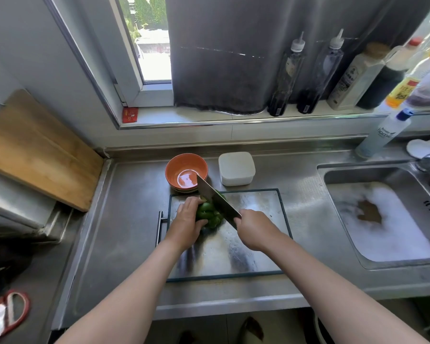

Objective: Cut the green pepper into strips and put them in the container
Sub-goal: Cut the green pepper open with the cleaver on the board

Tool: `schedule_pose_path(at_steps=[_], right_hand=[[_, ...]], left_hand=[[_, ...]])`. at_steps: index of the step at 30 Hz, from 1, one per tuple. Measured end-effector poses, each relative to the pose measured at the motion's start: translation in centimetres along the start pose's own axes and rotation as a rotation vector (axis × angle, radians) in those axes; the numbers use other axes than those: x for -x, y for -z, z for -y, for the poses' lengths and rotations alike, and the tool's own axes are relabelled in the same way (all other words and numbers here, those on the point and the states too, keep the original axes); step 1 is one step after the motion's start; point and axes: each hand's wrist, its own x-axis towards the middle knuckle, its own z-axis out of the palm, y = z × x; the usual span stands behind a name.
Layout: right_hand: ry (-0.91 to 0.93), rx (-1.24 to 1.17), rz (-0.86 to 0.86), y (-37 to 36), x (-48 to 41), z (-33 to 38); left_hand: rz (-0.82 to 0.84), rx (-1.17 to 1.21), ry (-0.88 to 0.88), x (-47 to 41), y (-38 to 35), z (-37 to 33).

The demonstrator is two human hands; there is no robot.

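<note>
A green pepper (208, 214) lies on a steel cutting board (246, 244) near its far left corner. My left hand (188, 219) presses on the pepper's left side, fingers curled over it. My right hand (255, 229) grips the handle of a wide cleaver (215, 197), whose blade rests across the pepper, tip pointing away toward the bowl. Behind the board stand an orange bowl (176, 165), empty, and a white square container (236, 168) with its lid on.
A sink (382, 219) with foamy water lies to the right, a dish-soap bottle (382, 135) at its far corner. Sauce bottles (308, 75) line the windowsill. A wooden cutting board (35, 150) leans at the left wall.
</note>
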Motion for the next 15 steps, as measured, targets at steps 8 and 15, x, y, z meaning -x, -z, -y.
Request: schedule_pose_path(at_steps=[8,15], right_hand=[[0.015,-0.042,-0.014,-0.7,0.3,-0.4],[0.072,-0.024,-0.079,-0.7,0.7,-0.3]], left_hand=[[0.080,-0.356,0.026,0.3,-1.4,-1.5],[-0.057,0.046,0.036,0.8,-1.2,-0.2]])
